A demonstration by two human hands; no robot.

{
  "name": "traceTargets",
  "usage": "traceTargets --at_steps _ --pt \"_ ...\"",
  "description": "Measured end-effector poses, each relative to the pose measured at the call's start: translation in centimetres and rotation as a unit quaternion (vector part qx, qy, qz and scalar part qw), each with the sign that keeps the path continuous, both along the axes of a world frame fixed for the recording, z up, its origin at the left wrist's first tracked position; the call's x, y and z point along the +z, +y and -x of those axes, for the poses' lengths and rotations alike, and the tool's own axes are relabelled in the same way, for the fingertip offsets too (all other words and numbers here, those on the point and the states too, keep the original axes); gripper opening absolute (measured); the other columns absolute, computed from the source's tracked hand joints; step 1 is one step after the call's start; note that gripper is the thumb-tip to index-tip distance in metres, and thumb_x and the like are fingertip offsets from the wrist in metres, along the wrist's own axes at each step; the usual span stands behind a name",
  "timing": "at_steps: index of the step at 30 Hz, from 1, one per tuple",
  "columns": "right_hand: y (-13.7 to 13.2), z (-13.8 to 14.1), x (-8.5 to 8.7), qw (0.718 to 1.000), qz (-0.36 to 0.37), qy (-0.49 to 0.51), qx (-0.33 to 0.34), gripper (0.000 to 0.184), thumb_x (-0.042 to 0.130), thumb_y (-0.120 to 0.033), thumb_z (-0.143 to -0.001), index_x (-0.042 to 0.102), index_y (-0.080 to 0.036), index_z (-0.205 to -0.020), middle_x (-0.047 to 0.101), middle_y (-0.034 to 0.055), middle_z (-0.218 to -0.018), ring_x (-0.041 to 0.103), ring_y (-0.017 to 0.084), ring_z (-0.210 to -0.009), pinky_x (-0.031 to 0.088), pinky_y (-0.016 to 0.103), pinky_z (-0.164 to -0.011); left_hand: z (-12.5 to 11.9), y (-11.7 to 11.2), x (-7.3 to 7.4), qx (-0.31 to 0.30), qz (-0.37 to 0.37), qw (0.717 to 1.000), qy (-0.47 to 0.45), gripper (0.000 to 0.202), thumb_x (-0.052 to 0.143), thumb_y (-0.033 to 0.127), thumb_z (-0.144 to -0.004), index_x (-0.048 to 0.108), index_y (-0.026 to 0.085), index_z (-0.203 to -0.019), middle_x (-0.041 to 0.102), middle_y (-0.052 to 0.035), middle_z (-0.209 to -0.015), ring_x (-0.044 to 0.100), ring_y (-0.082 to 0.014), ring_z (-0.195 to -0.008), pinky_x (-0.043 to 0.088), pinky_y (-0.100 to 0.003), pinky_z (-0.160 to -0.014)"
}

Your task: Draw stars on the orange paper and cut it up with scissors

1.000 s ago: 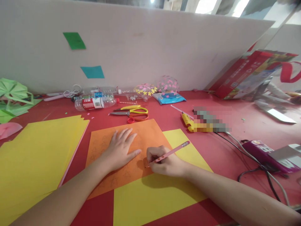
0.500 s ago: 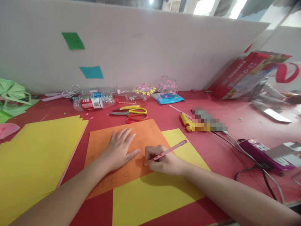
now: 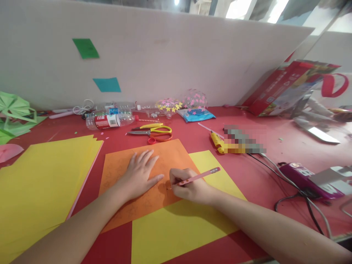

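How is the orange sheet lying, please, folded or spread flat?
Spread flat: the orange sheet lies unfolded, the left hand flat on it.

Pink pencil [image 3: 199,176] slanted, tip on flat orange paper [image 3: 167,157]

Open red tabletop [image 3: 192,137] shows between the yellow-handled scissors [image 3: 155,130] and the yellow glue gun [image 3: 218,142]. Rightward, black cables [image 3: 275,171] and a purple plastic device [image 3: 305,178] crowd the way, and a pink pencil [image 3: 200,176] juts from the right hand [image 3: 189,189]. Flat yellow paper sheets [image 3: 46,176] cover the left. A white partition wall [image 3: 165,62] closes the back.
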State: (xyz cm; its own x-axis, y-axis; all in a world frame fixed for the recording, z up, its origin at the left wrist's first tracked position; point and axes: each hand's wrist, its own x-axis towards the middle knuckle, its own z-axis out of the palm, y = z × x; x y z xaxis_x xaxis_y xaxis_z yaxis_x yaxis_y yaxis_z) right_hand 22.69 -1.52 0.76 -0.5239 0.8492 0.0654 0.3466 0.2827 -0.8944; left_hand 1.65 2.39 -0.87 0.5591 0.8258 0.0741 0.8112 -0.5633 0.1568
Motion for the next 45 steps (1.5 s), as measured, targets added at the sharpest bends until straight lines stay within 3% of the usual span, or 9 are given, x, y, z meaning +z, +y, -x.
traceTargets --at_steps 15,25,37,45 --pt "0.13 -0.07 0.43 0.998 0.045 0.024 0.034 0.019 0.047 -0.005 -0.058 0.035 -0.020 -0.056 0.036 -0.0085 -0.051 0.030 0.007 -0.048 0.023 0.021 -0.045 0.10 0.06 -0.23 0.002 0.000 1.000 -0.010 0.063 0.036 0.062 -0.093 0.041 0.020 -0.140 0.034 -0.0165 -0.152 0.024 -0.0321 -0.141 0.015 -0.056 -0.112" --pt "0.16 -0.18 0.57 0.998 0.045 0.023 0.045 0.020 0.049 -0.005 -0.058 0.035 -0.020 -0.055 0.039 -0.0084 -0.050 0.032 0.006 -0.046 0.024 0.021 -0.044 -0.23 -0.14 0.34 0.009 0.011 1.000 0.018 0.066 0.037 0.059 -0.094 0.041 0.012 -0.141 0.032 -0.0206 -0.152 0.022 -0.0331 -0.142 0.015 -0.057 -0.112" --pt "-0.10 -0.06 0.01 0.998 0.023 0.037 0.050 0.020 0.049 -0.005 -0.062 0.036 -0.020 -0.059 0.037 -0.0084 -0.053 0.031 0.007 -0.048 0.025 0.020 -0.045 -0.25 -0.06 0.33 0.008 0.013 1.000 0.020 0.065 0.036 0.058 -0.094 0.040 0.014 -0.141 0.032 -0.0193 -0.152 0.022 -0.0320 -0.142 0.015 -0.056 -0.112" --pt "-0.36 0.04 0.25 0.999 0.008 0.001 0.047 0.020 0.051 -0.003 -0.064 0.040 -0.019 -0.062 0.043 -0.0072 -0.056 0.036 0.007 -0.050 0.028 0.020 -0.048 -0.03 0.04 0.11 0.002 0.001 1.000 0.007 0.063 0.035 0.059 -0.094 0.042 0.016 -0.140 0.034 -0.0183 -0.151 0.023 -0.0317 -0.141 0.016 -0.056 -0.112"
